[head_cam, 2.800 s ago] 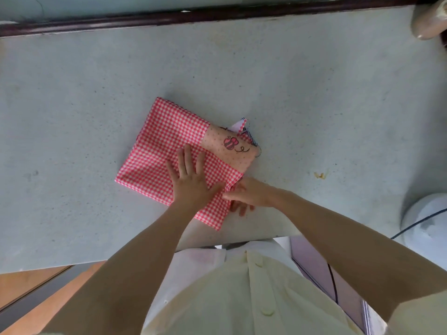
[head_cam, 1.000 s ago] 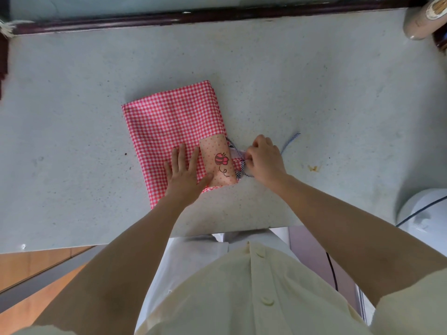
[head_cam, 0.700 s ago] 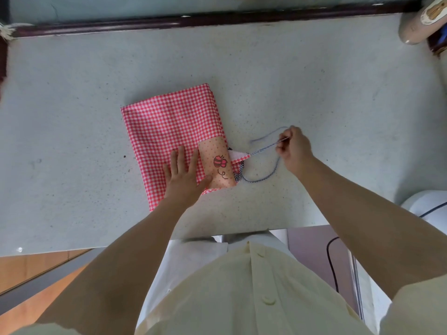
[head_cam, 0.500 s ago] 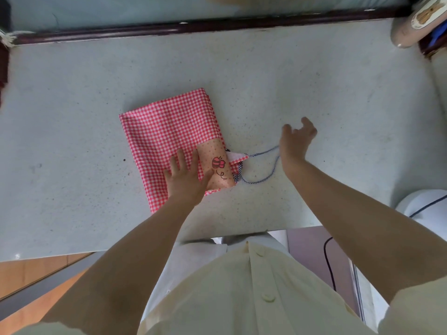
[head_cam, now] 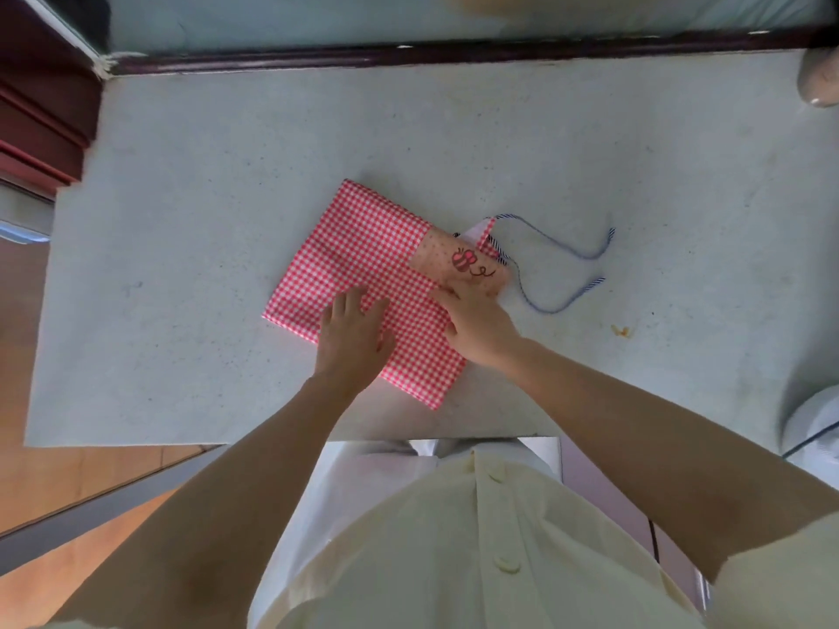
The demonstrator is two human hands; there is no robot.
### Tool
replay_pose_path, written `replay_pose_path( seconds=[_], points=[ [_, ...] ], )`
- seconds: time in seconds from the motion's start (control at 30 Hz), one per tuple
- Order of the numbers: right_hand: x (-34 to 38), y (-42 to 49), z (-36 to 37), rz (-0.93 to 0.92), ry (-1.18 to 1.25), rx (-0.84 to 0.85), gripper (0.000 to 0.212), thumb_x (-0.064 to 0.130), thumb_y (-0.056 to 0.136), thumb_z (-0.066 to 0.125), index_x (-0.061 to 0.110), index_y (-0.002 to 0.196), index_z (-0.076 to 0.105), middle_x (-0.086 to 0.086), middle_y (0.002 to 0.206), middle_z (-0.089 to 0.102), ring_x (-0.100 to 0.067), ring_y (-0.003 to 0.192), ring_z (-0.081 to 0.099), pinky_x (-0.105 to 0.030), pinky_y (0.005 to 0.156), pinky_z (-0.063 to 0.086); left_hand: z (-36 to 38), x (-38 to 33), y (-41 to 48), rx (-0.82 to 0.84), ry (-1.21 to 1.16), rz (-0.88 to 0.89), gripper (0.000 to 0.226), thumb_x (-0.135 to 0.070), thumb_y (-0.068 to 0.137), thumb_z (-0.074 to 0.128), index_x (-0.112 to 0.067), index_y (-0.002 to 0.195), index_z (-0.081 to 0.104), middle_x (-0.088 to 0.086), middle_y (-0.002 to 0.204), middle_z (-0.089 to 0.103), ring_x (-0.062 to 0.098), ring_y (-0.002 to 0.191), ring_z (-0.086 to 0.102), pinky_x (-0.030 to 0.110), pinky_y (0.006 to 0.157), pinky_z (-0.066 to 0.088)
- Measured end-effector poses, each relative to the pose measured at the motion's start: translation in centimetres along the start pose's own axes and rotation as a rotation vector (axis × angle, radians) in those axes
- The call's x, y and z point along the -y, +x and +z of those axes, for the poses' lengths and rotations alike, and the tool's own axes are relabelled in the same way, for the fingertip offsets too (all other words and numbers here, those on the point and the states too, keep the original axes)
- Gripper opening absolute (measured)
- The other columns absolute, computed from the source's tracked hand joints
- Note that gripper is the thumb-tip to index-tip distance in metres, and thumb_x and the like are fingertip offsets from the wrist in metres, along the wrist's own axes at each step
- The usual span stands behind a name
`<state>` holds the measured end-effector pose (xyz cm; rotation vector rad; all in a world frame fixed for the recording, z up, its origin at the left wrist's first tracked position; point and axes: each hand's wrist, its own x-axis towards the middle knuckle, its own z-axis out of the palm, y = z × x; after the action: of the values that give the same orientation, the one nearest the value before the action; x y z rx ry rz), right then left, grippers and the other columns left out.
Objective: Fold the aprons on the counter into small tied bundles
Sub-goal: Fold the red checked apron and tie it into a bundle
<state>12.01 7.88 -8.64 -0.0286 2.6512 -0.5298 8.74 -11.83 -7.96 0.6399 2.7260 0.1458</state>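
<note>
We find a pale speckled counter (head_cam: 181, 220), with a dark rail (head_cam: 454, 54) along its far edge. The folded gingham apron (head_cam: 363, 247) lies mid-counter, its striped tie (head_cam: 567, 249) trailing right. The left hand (head_cam: 352, 338) presses on it flat, fingers straight. The right hand (head_cam: 476, 329) rests at the pocket (head_cam: 436, 251); we cannot tell its grip. A white object (head_cam: 812, 424) is cropped at right.

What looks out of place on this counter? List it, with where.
A small yellowish scrap lies on the counter, right of the apron. The apron sits askew to the counter edge, its striped ties trailing loose.
</note>
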Motion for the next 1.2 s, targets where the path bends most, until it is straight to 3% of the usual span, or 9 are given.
replay_pose_path(
  seconds=[0.13,0.27,0.5,0.63,0.73,0.83,0.93,1.07,1.2],
  points=[
    [-0.4,0.5,-0.4,-0.015,-0.071,0.048,0.055,0.026,0.096,0.043,0.014,0.148,0.033,-0.011,0.154,0.026,-0.030,0.139,0.033,-0.048,0.110,0.039,0.9,3.8,-1.8,0.023,0.082,0.218,0.067,-0.030,0.079,0.074,-0.025,0.141,0.048,0.012,0.150,0.040,0.036,0.141,0.031,0.062,0.115,0.019],
    [-0.8,0.7,-1.2,-0.056,-0.059,0.081,0.054,0.018,0.097,0.047,0.013,0.148,0.033,-0.009,0.157,0.025,-0.028,0.143,0.029,-0.047,0.116,0.031,1.2,6.0,-2.7,0.052,0.082,0.168,0.094,-0.014,0.068,0.083,-0.027,0.148,0.034,0.015,0.154,0.034,0.039,0.141,0.031,0.062,0.109,0.032],
    [-2.6,-3.3,1.1,-0.150,-0.034,0.060,0.072,0.010,0.093,0.057,0.013,0.154,0.019,-0.005,0.162,0.016,-0.021,0.150,0.011,-0.038,0.122,0.009,1.1,6.0,-0.9,0.003,0.161,0.188,0.063,-0.030,0.075,0.081,-0.008,0.130,0.059,0.020,0.120,0.063,0.041,0.104,0.062,0.059,0.090,0.051],
    [-4.9,-5.3,3.2,-0.160,-0.082,0.051,0.101,0.028,0.081,0.073,0.012,0.156,0.007,-0.005,0.163,0.007,-0.017,0.150,0.002,-0.041,0.122,0.008,0.5,6.3,-0.2,-0.013,0.155,0.310,0.037,-0.037,0.089,0.062,-0.017,0.120,0.068,0.015,0.127,0.062,0.041,0.124,0.052,0.061,0.107,0.037],
    [-4.5,-5.1,3.3,-0.067,0.103,-0.008,0.096,0.038,0.077,0.078,0.014,0.153,0.026,-0.001,0.160,0.024,-0.016,0.148,0.018,-0.043,0.121,0.016,0.0,6.0,-0.2,0.036,-0.025,0.285,0.046,-0.043,0.098,0.040,-0.014,0.119,0.068,0.017,0.131,0.060,0.041,0.118,0.057,0.058,0.103,0.043],
    [-3.5,-4.4,3.2,0.057,0.372,-0.248,0.046,0.021,0.090,0.068,0.012,0.133,0.058,-0.005,0.134,0.059,-0.022,0.122,0.056,-0.039,0.105,0.044,-1.0,6.7,-0.4,0.151,-0.026,0.311,0.078,-0.064,0.092,0.005,-0.024,0.133,0.058,0.009,0.145,0.049,0.035,0.133,0.046,0.055,0.112,0.032],
    [-2.3,-3.4,2.3,0.315,0.530,-0.309,0.020,0.007,0.097,0.052,0.000,0.104,0.069,-0.009,0.091,0.065,-0.023,0.084,0.062,-0.032,0.076,0.049,-1.8,9.0,0.0,0.217,-0.152,0.246,0.099,-0.082,0.079,-0.006,-0.026,0.144,0.043,0.003,0.148,0.046,0.028,0.138,0.039,0.051,0.115,0.023],
    [-2.1,-1.8,1.1,0.471,0.459,-0.296,0.032,-0.002,0.096,0.045,0.007,0.065,0.044,-0.006,0.058,0.041,-0.018,0.055,0.037,-0.033,0.061,0.030,-1.7,12.0,0.6,0.312,-0.508,0.104,0.102,-0.096,0.068,0.011,-0.033,0.143,0.040,0.001,0.148,0.045,0.029,0.137,0.038,0.054,0.117,0.018],
    [-2.1,0.2,0.0,0.518,0.434,-0.314,0.028,0.014,0.102,0.042,0.006,0.076,0.043,0.004,0.060,0.036,-0.007,0.054,0.033,-0.033,0.055,0.022,-2.6,13.3,0.4,0.416,-0.653,-0.019,0.100,-0.092,0.061,0.041,-0.038,0.145,0.030,-0.001,0.154,0.035,0.027,0.143,0.030,0.060,0.115,0.022]
  ],
)
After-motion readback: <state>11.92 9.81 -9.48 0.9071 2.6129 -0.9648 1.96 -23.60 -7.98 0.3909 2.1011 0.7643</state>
